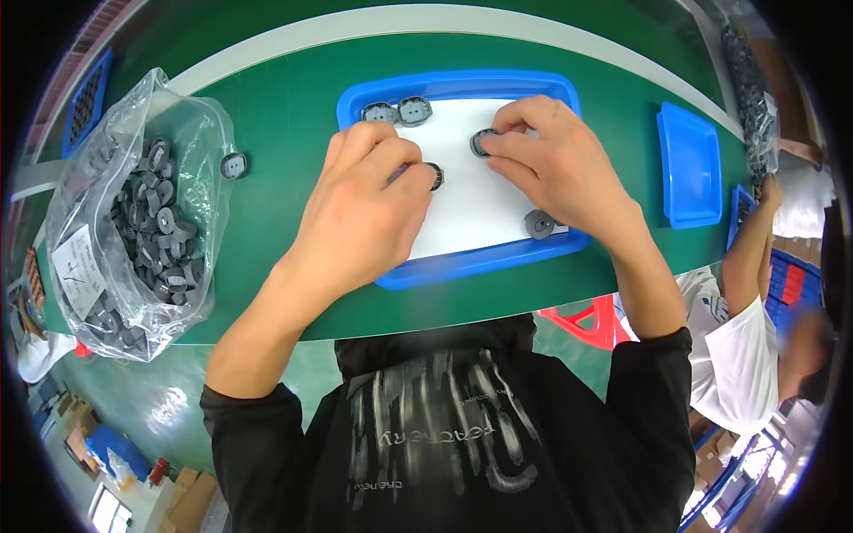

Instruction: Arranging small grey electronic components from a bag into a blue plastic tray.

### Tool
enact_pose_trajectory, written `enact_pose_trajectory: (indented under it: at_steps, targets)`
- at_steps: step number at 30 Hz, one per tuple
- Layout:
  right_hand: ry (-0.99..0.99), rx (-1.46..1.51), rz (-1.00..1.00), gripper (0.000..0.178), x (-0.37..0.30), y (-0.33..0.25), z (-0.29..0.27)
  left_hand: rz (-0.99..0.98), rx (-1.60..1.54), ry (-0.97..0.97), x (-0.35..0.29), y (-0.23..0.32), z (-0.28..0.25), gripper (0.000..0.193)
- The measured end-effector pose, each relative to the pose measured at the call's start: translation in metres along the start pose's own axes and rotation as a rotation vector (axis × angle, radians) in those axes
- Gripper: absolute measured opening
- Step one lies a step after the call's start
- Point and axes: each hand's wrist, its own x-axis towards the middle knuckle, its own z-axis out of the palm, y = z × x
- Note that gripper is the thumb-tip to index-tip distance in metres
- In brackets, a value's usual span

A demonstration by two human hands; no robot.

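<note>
Over a blue tray (471, 268) lined with a white sheet (455, 206), both my hands are at work. My left hand (362, 206) pinches a small dark grey plastic part (435, 176) between its fingertips; most of that part is hidden by the fingers. Another grey plastic part (482, 142) is gripped in the fingertips of my right hand (555, 160). Two similar square-faced parts (414, 111) sit side by side at the tray's far left corner. A round grey part (538, 224) lies in the near right corner, below my right hand.
To the left stands an open clear plastic bag (191, 133) with many grey parts (160, 222) inside. One loose part (234, 166) lies beside it on the green table (275, 133). An extra blue tray (690, 164) is on the right. A co-worker's arm (751, 244) shows at the far right, near a red stool (591, 324).
</note>
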Motion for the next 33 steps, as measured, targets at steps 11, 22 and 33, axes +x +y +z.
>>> enact_pose_trajectory:
  at_steps: [11,22,33]
  targets:
    - [0.203,-0.128,-0.126,0.015,0.002,0.012,0.005,0.106,0.21,0.066,0.023,0.012,0.012,0.013]
    - [0.187,-0.114,-0.005,0.014,0.018,0.026,0.006,0.137,0.279,0.151,0.065,-0.009,0.027,0.003]
    - [0.21,-0.102,-0.102,0.016,0.022,0.029,0.011,0.088,0.283,0.148,0.062,-0.013,0.02,0.012]
